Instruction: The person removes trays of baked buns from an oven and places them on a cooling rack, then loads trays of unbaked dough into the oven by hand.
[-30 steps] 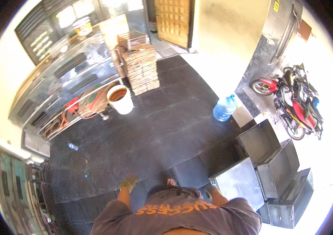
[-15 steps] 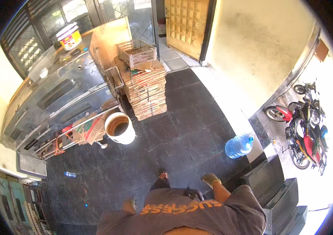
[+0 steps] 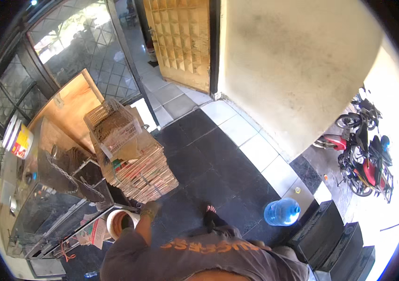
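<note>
My left hand [image 3: 150, 209], in a dull yellowish glove, reaches forward between the white bucket [image 3: 130, 218] and the lower front of a tied stack of flattened cardboard [image 3: 145, 175]. Whether it touches either one I cannot make out, and its fingers are blurred. Down at my right side, by the dark steps, my right hand [image 3: 286, 253] shows only as a smeared, pale shape with its fingers indistinct. A see-through plastic crate [image 3: 112, 124] lies on top of the cardboard. The bucket is partly hidden behind my left arm.
A large blue water jug [image 3: 282, 211] lies on the dark floor at right, beside black steps [image 3: 319, 227]. At left stands a metal counter [image 3: 63, 196] holding a white-and-yellow tub [image 3: 19, 138]. Ahead is a wooden door [image 3: 180, 44]; motorcycles [image 3: 366, 159] stand outside at right.
I have moved forward, bringing the cardboard stack and bucket closer. My left hand has swung forward beside the bucket, while my right hand has dropped back toward my side.
</note>
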A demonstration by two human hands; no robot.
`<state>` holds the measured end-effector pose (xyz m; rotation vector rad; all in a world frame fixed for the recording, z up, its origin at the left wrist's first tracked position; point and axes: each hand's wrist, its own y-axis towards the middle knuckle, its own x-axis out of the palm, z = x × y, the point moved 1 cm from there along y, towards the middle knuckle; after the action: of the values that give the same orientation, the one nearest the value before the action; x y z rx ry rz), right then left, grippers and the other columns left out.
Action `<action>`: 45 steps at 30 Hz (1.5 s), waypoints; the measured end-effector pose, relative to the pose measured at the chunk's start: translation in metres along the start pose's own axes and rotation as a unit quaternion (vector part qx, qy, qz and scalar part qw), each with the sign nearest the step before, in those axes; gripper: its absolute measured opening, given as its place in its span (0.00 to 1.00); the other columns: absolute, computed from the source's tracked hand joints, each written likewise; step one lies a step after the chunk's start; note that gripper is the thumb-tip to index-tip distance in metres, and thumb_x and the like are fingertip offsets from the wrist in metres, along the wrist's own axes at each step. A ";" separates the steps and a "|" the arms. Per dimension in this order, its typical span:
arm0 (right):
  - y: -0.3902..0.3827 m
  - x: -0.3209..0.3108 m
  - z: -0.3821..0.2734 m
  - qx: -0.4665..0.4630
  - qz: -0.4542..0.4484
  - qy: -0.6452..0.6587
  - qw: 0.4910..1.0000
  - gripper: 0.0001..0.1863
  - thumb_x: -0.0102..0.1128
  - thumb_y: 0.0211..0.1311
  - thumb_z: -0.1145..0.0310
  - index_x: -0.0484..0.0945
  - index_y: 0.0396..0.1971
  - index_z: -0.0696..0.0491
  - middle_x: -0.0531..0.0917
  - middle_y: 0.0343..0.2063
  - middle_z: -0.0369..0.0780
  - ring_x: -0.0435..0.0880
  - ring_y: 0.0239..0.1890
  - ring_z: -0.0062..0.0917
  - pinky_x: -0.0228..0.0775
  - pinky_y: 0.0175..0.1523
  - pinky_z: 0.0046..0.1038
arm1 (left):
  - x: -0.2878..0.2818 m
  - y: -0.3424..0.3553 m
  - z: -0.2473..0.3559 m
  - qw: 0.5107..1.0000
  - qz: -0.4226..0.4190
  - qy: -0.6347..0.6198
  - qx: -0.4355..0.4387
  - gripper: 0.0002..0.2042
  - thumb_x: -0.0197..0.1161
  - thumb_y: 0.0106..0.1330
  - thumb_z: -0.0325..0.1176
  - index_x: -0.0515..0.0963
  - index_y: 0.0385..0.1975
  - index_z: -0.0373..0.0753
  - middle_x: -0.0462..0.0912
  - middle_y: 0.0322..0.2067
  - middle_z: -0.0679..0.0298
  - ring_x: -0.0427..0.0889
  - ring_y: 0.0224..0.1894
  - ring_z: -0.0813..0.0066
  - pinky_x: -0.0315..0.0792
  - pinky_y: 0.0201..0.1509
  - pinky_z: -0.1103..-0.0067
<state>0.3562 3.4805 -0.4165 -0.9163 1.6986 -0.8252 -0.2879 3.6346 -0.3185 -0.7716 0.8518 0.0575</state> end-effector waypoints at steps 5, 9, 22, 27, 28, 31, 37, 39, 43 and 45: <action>0.088 -0.256 -0.061 0.148 -0.151 0.578 0.788 0.20 0.55 0.70 0.48 0.84 0.45 0.48 0.86 0.35 0.36 0.82 0.33 0.31 0.74 0.35 0.37 | 0.020 0.042 0.079 0.959 -0.198 0.153 0.135 0.17 0.60 0.66 0.43 0.85 0.43 0.36 0.87 0.44 0.50 0.85 0.48 0.51 0.77 0.51 0.60; 0.137 -0.474 -0.192 0.089 0.026 0.391 0.915 0.21 0.57 0.65 0.44 0.82 0.34 0.48 0.81 0.25 0.35 0.76 0.25 0.26 0.66 0.29 0.31 | 0.025 0.074 0.092 0.952 -0.255 -0.103 -0.138 0.17 0.59 0.68 0.44 0.84 0.44 0.36 0.86 0.43 0.51 0.85 0.46 0.53 0.77 0.49 0.60; 0.343 -0.780 -0.334 0.116 -0.059 0.313 0.941 0.25 0.54 0.69 0.44 0.84 0.41 0.53 0.86 0.34 0.40 0.83 0.34 0.31 0.74 0.39 0.35 | -0.191 0.529 0.342 0.978 -0.160 0.075 0.112 0.20 0.56 0.73 0.47 0.82 0.47 0.35 0.85 0.39 0.52 0.84 0.38 0.58 0.79 0.41 0.61; 0.435 -0.855 -0.322 0.017 -0.059 0.382 0.922 0.21 0.53 0.73 0.53 0.81 0.52 0.55 0.84 0.46 0.44 0.82 0.47 0.31 0.70 0.57 0.34 | -0.293 0.712 0.405 0.975 -0.080 -0.098 0.181 0.21 0.55 0.74 0.48 0.81 0.48 0.35 0.84 0.38 0.53 0.84 0.35 0.61 0.80 0.39 0.62; 0.463 -0.889 -0.343 0.062 -0.086 0.321 0.941 0.21 0.52 0.73 0.52 0.80 0.50 0.54 0.84 0.44 0.43 0.82 0.45 0.32 0.70 0.55 0.35 | -0.306 0.734 0.397 0.973 -0.069 -0.122 0.185 0.21 0.55 0.75 0.49 0.81 0.49 0.35 0.84 0.38 0.53 0.84 0.34 0.61 0.80 0.38 0.62; 0.532 -1.000 -0.382 0.078 -0.119 0.233 0.962 0.23 0.51 0.71 0.47 0.79 0.43 0.54 0.82 0.37 0.43 0.80 0.38 0.34 0.70 0.48 0.39 | -0.282 0.763 0.425 0.993 0.019 -0.044 0.107 0.21 0.53 0.74 0.50 0.80 0.52 0.39 0.85 0.47 0.54 0.85 0.43 0.56 0.79 0.44 0.57; 0.676 -1.189 -0.476 0.123 -0.272 0.243 0.923 0.28 0.48 0.69 0.39 0.77 0.31 0.52 0.80 0.23 0.42 0.78 0.23 0.37 0.70 0.33 0.48 | -0.330 0.722 0.493 0.839 -0.153 -0.396 -0.339 0.22 0.58 0.72 0.49 0.75 0.54 0.37 0.81 0.46 0.54 0.82 0.48 0.55 0.78 0.46 0.54; 0.710 -1.266 -0.577 0.146 -0.222 0.139 0.954 0.28 0.48 0.69 0.38 0.76 0.29 0.51 0.78 0.19 0.40 0.78 0.22 0.38 0.71 0.32 0.49 | -0.339 0.690 0.499 0.791 -0.102 -0.452 -0.400 0.22 0.60 0.71 0.49 0.77 0.53 0.37 0.81 0.41 0.56 0.82 0.41 0.58 0.79 0.41 0.60; 0.799 -1.398 -0.724 -0.024 -0.129 0.361 0.923 0.29 0.54 0.68 0.37 0.73 0.21 0.49 0.75 0.14 0.41 0.77 0.13 0.40 0.72 0.22 0.41 | -0.357 0.693 0.525 0.740 -0.034 -0.543 -0.394 0.20 0.58 0.72 0.50 0.80 0.51 0.40 0.81 0.33 0.62 0.81 0.32 0.65 0.77 0.34 0.69; 0.800 -1.412 -0.813 -0.127 -0.049 0.411 0.902 0.30 0.56 0.66 0.36 0.71 0.19 0.49 0.76 0.14 0.42 0.80 0.16 0.41 0.77 0.26 0.45 | -0.328 0.698 0.509 0.656 -0.021 -0.615 -0.436 0.28 0.66 0.64 0.55 0.77 0.51 0.35 0.80 0.42 0.53 0.83 0.44 0.54 0.80 0.47 0.57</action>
<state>-0.2683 5.1775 -0.2571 -0.8843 2.5545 -1.1792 -0.4115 4.5499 -0.2939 -1.3620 -0.6197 0.9129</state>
